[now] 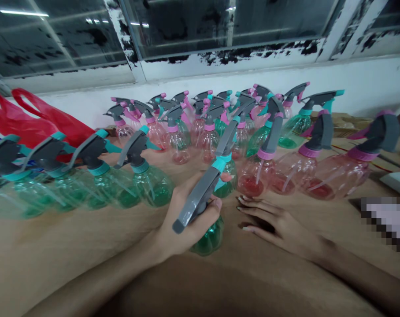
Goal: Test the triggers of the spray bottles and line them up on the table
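Observation:
My left hand (pixel 187 215) is wrapped round the neck of a green spray bottle (pixel 208 240), which stands upright on the table. Its grey trigger head with a teal nozzle points away from me; the fingers on its far side are partly hidden. To the right, my right hand (pixel 279 220) rests on the tabletop with its fingers stretched out, holding nothing. Just beyond its fingertips stands a pink spray bottle (pixel 256 176). Another green spray bottle (pixel 228 174) is directly behind the one in my left hand.
Several green spray bottles (pixel 152 185) line the left side; pink ones (pixel 338 171) stand at the right. A mixed cluster (pixel 180 149) fills the back. Red plastic bags (pixel 48 119) lie at the back left. A pixelated patch (pixel 390 222) sits at the right. Beyond is a windowed wall (pixel 220 68).

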Tool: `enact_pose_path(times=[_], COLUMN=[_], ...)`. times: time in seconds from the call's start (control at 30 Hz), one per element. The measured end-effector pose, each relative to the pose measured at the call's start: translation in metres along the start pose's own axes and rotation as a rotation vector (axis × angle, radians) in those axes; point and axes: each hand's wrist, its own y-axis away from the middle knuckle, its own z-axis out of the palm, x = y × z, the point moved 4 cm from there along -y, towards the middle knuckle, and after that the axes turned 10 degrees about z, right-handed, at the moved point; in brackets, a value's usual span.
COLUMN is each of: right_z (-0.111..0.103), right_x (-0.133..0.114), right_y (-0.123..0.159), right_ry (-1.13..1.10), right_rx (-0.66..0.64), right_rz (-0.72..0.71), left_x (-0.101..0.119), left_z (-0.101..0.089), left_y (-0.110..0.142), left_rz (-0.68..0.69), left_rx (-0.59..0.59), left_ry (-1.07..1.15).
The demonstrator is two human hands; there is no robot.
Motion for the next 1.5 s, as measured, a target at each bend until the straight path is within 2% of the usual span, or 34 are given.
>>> enact_pose_path(times=[0.93, 1.27, 1.5], right_z=[-0.0003, -0.0003, 0.0016], right_x=[0.0001, -0.0009, 0.0013], right_y=[0.0001, -0.0002, 0.0000], right_ry=[-0.010, -0.015, -0.002], right_rx=[0.022, 0.017, 0.006], right_rz=[0.002, -0.004, -0.019], left_x=[-0.0009, 0.0019, 0.0066], left_z=[-0.0005, -0.0016, -0.0059], left_y=[0.0008, 0.0005, 0.0018], left_rz=[0.002, -0.055, 0.036], left_rx=[0.011, -0.022, 0.006], left_ry=[-0.016, -0.016, -0.050])
